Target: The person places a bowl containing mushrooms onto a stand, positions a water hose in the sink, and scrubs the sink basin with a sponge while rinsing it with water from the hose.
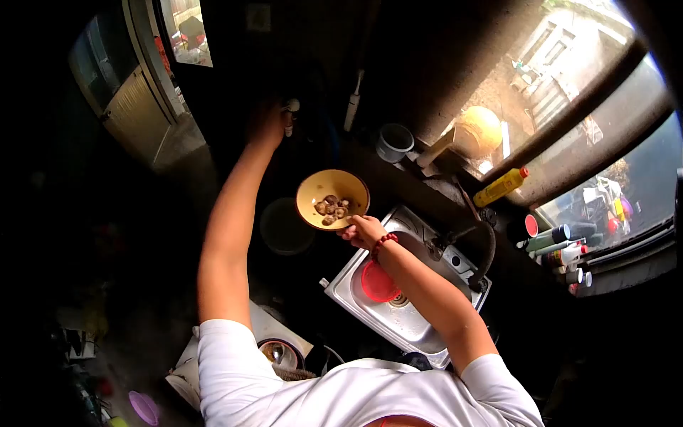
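Bowl (313, 188) clamped at rim by right hand (364, 231), fingers partly hidden; brown pieces (331, 208) inside, kind unclear. Left hand (267, 127), deep in shadow, at white fitting (292, 106); grip cannot be told. Red basin (377, 282) beneath right forearm, partly covered.

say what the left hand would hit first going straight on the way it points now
The left hand would probably meet the white tap first; it looks right beside it, though darkness and unclear depth hide whether they touch.
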{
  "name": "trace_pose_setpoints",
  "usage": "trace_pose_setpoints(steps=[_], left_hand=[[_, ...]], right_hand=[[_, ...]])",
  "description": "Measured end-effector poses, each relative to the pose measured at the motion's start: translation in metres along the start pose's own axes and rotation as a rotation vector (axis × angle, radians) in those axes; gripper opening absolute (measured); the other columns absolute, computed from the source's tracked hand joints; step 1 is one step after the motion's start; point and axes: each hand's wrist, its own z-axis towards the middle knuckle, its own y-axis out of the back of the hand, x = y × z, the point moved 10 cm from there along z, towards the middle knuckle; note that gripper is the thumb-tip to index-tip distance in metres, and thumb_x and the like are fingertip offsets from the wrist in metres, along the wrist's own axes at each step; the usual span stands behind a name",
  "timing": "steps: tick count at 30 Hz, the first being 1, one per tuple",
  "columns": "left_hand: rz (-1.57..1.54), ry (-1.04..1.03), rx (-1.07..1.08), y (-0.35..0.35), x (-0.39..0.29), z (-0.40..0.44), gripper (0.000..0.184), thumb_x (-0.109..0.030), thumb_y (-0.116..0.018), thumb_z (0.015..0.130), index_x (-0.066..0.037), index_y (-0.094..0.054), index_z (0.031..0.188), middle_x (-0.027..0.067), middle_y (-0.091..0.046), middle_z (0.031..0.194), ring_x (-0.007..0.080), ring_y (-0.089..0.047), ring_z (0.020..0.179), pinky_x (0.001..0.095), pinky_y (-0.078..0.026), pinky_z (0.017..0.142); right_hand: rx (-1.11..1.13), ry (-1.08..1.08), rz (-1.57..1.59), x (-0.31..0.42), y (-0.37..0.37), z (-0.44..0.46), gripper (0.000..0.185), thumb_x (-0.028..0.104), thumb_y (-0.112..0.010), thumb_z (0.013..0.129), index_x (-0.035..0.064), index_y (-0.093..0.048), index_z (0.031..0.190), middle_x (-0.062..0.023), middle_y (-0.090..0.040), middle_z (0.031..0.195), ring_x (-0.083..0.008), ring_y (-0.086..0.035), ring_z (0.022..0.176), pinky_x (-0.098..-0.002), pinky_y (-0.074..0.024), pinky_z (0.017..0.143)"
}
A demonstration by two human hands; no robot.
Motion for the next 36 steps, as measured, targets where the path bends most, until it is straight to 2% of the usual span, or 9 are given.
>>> trace_pose_setpoints(steps=[2, 4, 5, 7, 15, 24, 27, 29, 36], left_hand=[[-0.041, -0.038, 0.047, 0.006, -0.01, 0.013, 0.033, -0.029, -0.051, 0.091, -0.011, -0.056, 0.119, 0.0156, -0.063, 0.103, 0.0292, -0.062, 0.091, 0.0409, -0.049, 0.078], [-0.129, 0.403, 0.687, 0.004, -0.023, -0.004, 0.034, -0.021, -0.055, 0.089, -0.01, -0.058, 0.121, 0.0141, -0.063, 0.108, 0.0287, -0.061, 0.1, 0.0411, -0.047, 0.086], [-0.13, 0.415, 0.693, -0.019, -0.008, -0.003, 0.034, -0.021, -0.055, 0.089, -0.01, -0.058, 0.121, 0.0141, -0.063, 0.108, 0.0287, -0.061, 0.1, 0.0411, -0.047, 0.086], [0.089, -0.055, 0.317, -0.042, -0.013, 0.025, 0.025, -0.024, -0.049, 0.091, -0.009, -0.069, 0.089, 0.016, -0.067, 0.086, 0.0266, -0.065, 0.078, 0.038, -0.05, 0.068], [0.396, 0.117, 0.454, -0.048, -0.045, 0.032, 0.015, -0.011, -0.056, 0.087, -0.007, -0.071, 0.088, 0.0157, -0.067, 0.094, 0.0293, -0.065, 0.09, 0.041, -0.053, 0.074], [-0.171, 0.505, 0.134, -0.081, -0.002, 0.023, 0.043, -0.012, -0.052, 0.089, -0.011, -0.047, 0.132, 0.0179, -0.066, 0.099, 0.026, -0.067, 0.085, 0.0384, -0.052, 0.078], [-0.399, 0.653, 0.275, -0.092, 0.004, 0.015, 0.053, -0.012, -0.048, 0.09, -0.013, -0.035, 0.14, 0.0172, -0.067, 0.092, 0.0224, -0.067, 0.068, 0.0347, -0.053, 0.07], [-0.914, 0.816, 0.358, -0.113, 0.006, 0.003, 0.056, -0.01, -0.044, 0.09, -0.013, -0.028, 0.144, 0.0163, -0.067, 0.081, 0.0205, -0.064, 0.055, 0.0314, -0.052, 0.058], [-1.091, 0.864, 0.463, -0.14, 0.009, 0.009, 0.061, -0.009, -0.039, 0.092, -0.013, -0.014, 0.147, 0.0218, -0.066, 0.081, 0.0221, -0.063, 0.05, 0.0286, -0.043, 0.039]], right_hand=[[-0.037, -0.034, -0.041, 0.01, -0.014, 0.011, 0.022, 0.022, -0.049, 0.089, 0.0021, -0.058, 0.092, -0.0082, -0.068, 0.08, -0.0124, -0.063, 0.065, -0.0216, -0.0449, 0.051], [-0.024, -0.045, -0.081, 0.023, -0.029, 0.016, 0.02, 0.024, -0.051, 0.089, 0.006, -0.058, 0.093, -0.0059, -0.068, 0.08, -0.0116, -0.062, 0.065, -0.0217, -0.0457, 0.054], [-0.022, -0.058, -0.087, 0.025, -0.034, 0.023, 0.02, 0.024, -0.051, 0.089, 0.006, -0.058, 0.093, -0.0059, -0.068, 0.08, -0.0116, -0.062, 0.065, -0.0217, -0.0457, 0.054], [-0.041, -0.077, -0.018, 0.029, -0.044, 0.039, 0.021, 0.021, -0.051, 0.088, 0.002, -0.059, 0.092, -0.006, -0.064, 0.068, -0.0155, -0.063, 0.058, -0.0233, -0.0413, 0.043], [-0.07, -0.072, -0.063, 0.042, -0.076, 0.087, 0.027, 0.025, -0.05, 0.091, -0.0004, -0.059, 0.087, -0.009, -0.065, 0.071, -0.0175, -0.063, 0.061, -0.0291, -0.0499, 0.052], [-0.277, -0.161, 0.144, 0.029, -0.087, 0.121, 0.03, 0.026, -0.049, 0.089, -0.001, -0.061, 0.084, -0.0112, -0.064, 0.071, -0.0185, -0.054, 0.047, -0.0317, -0.0409, 0.043], [-0.226, -0.163, 0.106, 0.02, -0.093, 0.14, 0.033, 0.029, -0.049, 0.09, -0.0013, -0.061, 0.083, -0.011, -0.065, 0.073, -0.0178, -0.052, 0.045, -0.0318, -0.0399, 0.041], [-0.231, -0.155, 0.229, 0.017, -0.093, 0.139, 0.035, 0.03, -0.05, 0.092, -0.0016, -0.061, 0.085, -0.012, -0.065, 0.075, -0.0183, -0.055, 0.047, -0.0306, -0.0416, 0.04], [-0.255, -0.276, 0.223, 0.018, -0.091, 0.127, 0.031, 0.027, -0.05, 0.094, -0.0015, -0.062, 0.097, -0.0114, -0.067, 0.078, -0.0166, -0.061, 0.054, -0.027, -0.0459, 0.04]])
